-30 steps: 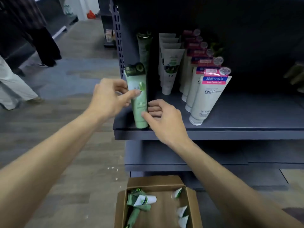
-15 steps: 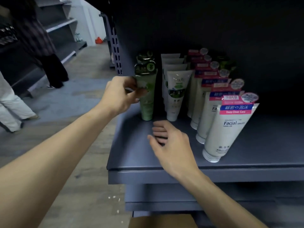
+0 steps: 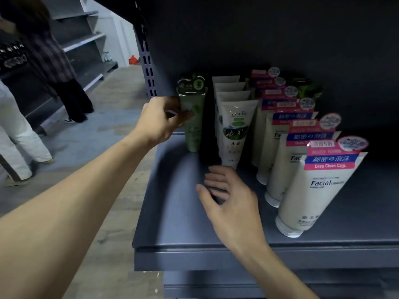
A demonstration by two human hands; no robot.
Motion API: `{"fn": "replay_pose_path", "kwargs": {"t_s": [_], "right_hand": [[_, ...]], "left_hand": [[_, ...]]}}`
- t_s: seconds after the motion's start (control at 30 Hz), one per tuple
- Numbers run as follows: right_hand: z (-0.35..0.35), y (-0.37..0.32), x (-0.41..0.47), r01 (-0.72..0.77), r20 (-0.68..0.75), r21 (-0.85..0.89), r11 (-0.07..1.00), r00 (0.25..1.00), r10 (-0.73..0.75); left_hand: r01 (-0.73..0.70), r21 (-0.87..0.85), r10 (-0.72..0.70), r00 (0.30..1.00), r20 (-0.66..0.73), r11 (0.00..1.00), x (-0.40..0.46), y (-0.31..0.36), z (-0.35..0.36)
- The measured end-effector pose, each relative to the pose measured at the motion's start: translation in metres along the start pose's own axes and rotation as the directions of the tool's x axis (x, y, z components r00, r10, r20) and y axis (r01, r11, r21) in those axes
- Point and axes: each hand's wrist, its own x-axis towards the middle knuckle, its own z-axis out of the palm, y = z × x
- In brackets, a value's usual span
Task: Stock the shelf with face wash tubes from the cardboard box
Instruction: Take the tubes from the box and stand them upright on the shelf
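A green face wash tube [image 3: 192, 117] stands cap-down at the back left of the dark grey shelf [image 3: 179, 212]. My left hand [image 3: 160, 119] grips its upper part from the left. Palm down, my right hand [image 3: 226, 197] hovers over the shelf in front of a row of white tubes [image 3: 234, 130], fingers spread and holding nothing. To the right runs a diagonal row of white tubes with pink and blue labels [image 3: 313, 186]. The cardboard box is out of view.
A perforated shelf upright [image 3: 146, 67] rises just left of the green tube. A lower shelf edge [image 3: 216, 285] shows beneath. Two people [image 3: 49, 61] stand on the wooden floor at far left, beside another grey shelving unit [image 3: 86, 39].
The green tube has gone from the shelf's front edge to the back left, carried by my left hand. My right hand let go of it. The view rose, and the box dropped out of sight.
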Motion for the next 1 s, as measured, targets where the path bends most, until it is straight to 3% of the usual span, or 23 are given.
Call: {"fn": "replay_pose_path", "kwargs": {"t_s": [0.5, 0.67, 0.87, 1.0], "right_hand": [[0.003, 0.001, -0.007, 0.033, -0.045, -0.019, 0.999, 0.998, -0.034], [0.004, 0.002, -0.007, 0.019, -0.042, -0.055, 0.998, 0.999, -0.021], [0.007, 0.003, -0.007, 0.019, -0.043, -0.153, 0.988, 0.999, -0.026], [0.007, 0.003, -0.007, 0.029, -0.041, -0.201, 0.979, 0.998, -0.038]], "left_hand": [[-0.028, -0.092, 0.029, 1.000, 0.008, 0.995, 0.006, -0.005, 0.000], [0.011, -0.118, -0.010, 1.000, 0.006, 0.993, 0.006, -0.009, 0.001], [0.096, -0.267, -0.104, 0.994, -0.017, 0.959, 0.000, -0.008, 0.005], [0.155, -0.241, -0.177, 0.982, -0.069, 0.958, -0.012, -0.008, 0.010]]}}
